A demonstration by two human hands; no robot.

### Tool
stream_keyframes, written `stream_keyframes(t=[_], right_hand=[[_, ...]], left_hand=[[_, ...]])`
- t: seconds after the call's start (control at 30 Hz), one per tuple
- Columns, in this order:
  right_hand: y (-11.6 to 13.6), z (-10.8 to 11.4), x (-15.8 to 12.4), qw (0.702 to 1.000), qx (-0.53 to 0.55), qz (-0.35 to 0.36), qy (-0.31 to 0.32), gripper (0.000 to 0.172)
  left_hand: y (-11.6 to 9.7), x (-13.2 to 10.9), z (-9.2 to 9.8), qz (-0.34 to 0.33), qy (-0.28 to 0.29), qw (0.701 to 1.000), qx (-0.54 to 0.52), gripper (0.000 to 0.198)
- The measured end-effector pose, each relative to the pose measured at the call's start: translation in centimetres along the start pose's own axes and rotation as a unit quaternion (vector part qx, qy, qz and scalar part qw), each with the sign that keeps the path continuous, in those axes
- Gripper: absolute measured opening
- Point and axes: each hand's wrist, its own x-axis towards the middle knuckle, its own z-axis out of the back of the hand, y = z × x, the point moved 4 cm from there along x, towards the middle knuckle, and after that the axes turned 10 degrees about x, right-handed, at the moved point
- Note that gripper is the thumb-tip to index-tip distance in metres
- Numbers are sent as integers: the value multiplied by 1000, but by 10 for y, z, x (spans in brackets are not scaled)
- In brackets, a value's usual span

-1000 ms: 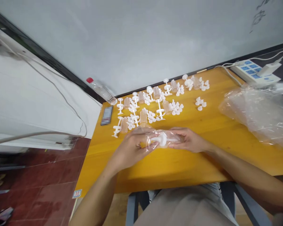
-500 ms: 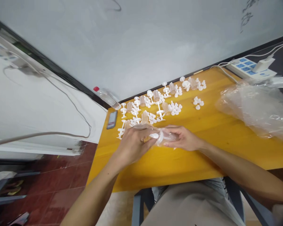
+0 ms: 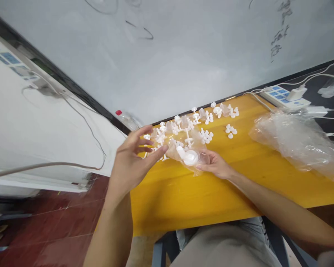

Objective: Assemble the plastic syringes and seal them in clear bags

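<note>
My right hand (image 3: pixel 215 164) is closed around a thin clear plastic bag (image 3: pixel 173 150) holding white plastic parts, above the near part of the table. A white round-ended piece (image 3: pixel 191 157) shows through the film, along with a clear ribbed cylinder beside my fingers. My left hand (image 3: pixel 136 157) is at the bag's left side, fingers spread and empty. Its thumb tip is close to the film; whether they touch I cannot tell. Behind the bag lie rows of white plungers (image 3: pixel 188 138), clear cylinders (image 3: pixel 202 114) and small white nozzle-like pieces (image 3: pixel 206 135), partly hidden by bag and hand.
The yellow table (image 3: pixel 239 178) meets a whiteboard (image 3: pixel 169 63) at the back. A large clear plastic bag (image 3: pixel 292 137) lies on the right, near a power strip (image 3: pixel 285 98) with cables. A red-capped bottle (image 3: pixel 127 119) lies at the back left.
My left hand has let go of the bag and moved left, its fingers spreading. The bag stays in my right hand, with the white piece's round end now facing up. The view has shifted slightly.
</note>
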Motion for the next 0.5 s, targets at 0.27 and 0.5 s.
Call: stream_keyframes(t=[0.27,0.5], right_hand=[[-9,-2,-2,1000,-2,9,-12,65],[-15,-6,-2,1000,12,0,-10,62]], left_hand=[[-20,-5,0,-159,-28,985,62,23],[-74,15,19,-309,82,939,127,12]])
